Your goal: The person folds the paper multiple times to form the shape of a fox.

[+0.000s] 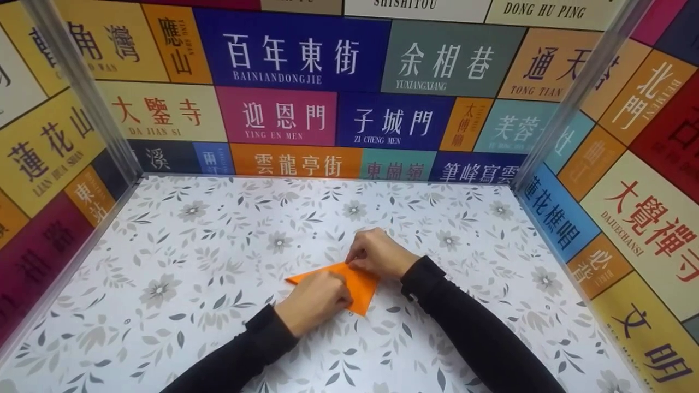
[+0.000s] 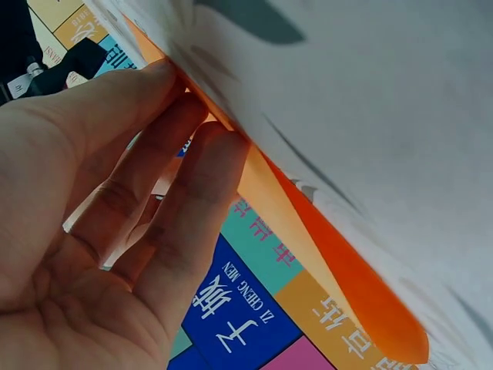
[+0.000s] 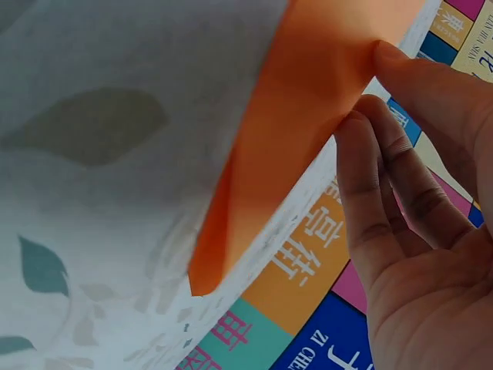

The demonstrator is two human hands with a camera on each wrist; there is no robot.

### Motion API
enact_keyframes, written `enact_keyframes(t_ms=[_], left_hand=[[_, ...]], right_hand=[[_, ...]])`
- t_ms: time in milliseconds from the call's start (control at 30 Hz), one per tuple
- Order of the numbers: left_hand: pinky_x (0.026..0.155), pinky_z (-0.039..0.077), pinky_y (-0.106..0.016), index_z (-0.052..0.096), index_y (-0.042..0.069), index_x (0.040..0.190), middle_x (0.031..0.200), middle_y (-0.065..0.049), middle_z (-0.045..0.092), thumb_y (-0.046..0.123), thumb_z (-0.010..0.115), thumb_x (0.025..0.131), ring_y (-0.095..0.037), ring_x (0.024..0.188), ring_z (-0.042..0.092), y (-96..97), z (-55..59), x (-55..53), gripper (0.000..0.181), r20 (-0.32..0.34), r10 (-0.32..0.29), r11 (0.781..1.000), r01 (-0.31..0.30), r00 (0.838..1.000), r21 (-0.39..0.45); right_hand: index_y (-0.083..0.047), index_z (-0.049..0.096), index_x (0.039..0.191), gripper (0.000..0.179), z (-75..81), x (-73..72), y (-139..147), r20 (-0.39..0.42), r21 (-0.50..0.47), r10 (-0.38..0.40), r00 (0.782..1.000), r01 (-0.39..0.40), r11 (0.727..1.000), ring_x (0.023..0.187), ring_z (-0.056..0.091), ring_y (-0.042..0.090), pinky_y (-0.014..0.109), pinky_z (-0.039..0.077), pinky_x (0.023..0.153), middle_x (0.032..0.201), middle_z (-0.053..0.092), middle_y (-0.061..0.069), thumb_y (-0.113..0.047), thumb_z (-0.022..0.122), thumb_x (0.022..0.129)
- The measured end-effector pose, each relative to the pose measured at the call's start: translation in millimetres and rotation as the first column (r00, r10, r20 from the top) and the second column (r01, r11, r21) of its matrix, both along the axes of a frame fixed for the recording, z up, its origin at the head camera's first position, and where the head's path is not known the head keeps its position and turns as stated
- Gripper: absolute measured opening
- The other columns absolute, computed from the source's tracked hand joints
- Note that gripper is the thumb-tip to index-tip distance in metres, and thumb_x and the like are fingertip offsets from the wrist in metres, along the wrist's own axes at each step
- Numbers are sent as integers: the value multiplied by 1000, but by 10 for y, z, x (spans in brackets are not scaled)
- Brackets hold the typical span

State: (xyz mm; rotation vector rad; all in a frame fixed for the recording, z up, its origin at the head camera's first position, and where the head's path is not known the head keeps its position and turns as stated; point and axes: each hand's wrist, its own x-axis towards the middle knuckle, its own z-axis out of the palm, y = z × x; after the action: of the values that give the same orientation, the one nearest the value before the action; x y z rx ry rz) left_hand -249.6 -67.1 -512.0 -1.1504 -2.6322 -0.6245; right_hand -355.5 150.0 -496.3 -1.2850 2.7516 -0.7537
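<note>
A folded sheet of orange paper (image 1: 363,289) lies on the patterned tabletop, with a pointed corner toward the left. My left hand (image 1: 317,299) bends over its near left part and covers some of it. In the left wrist view, fingertips (image 2: 223,142) of that hand meet the paper (image 2: 339,270) along its edge, and a folded layer stands slightly apart. My right hand (image 1: 379,252) holds the paper's far edge. Thumb and bent fingers (image 3: 358,146) touch that edge in the right wrist view, where a narrow fold shows on the paper (image 3: 262,154).
White tabletop (image 1: 218,240) with grey leaves and flowers lies around the hands. Panels of coloured blocks with Chinese lettering stand behind (image 1: 295,49), at the left (image 1: 49,147) and at the right (image 1: 628,218). Transparent edge strips join them at the corners.
</note>
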Motion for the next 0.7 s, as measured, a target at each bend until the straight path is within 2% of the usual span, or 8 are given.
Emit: enact_keyframes(t_ms=[333, 567, 700], left_hand=[[65, 46, -25, 84, 12, 76, 74, -2, 68, -3, 85, 88, -14, 68, 56, -3, 15, 7, 19, -6, 3, 1000, -3, 1000, 9], [64, 43, -22, 83, 15, 74, 71, -1, 67, -4, 84, 84, -12, 66, 56, -9, 11, 11, 22, -55, -15, 1000, 16, 998, 17], [65, 47, -24, 84, 14, 76, 73, -1, 70, -5, 84, 84, -13, 67, 57, -12, 14, 9, 21, -39, -15, 1000, 16, 999, 23]], right_hand=[[-11, 93, 100, 5, -62, -15, -8, 8, -4, -13, 1000, 13, 1000, 91, 75, 21, 24, 58, 81, 97, 82, 7, -6, 92, 99], [-9, 91, 97, 5, -95, -48, -51, -26, 0, -52, 998, 52, 999, 88, 74, 22, 26, 58, 80, 94, 81, 8, -5, 90, 99], [-8, 91, 97, 5, -104, -51, -72, -31, 6, -67, 997, 67, 998, 87, 74, 22, 28, 59, 81, 93, 81, 10, -4, 89, 99]])
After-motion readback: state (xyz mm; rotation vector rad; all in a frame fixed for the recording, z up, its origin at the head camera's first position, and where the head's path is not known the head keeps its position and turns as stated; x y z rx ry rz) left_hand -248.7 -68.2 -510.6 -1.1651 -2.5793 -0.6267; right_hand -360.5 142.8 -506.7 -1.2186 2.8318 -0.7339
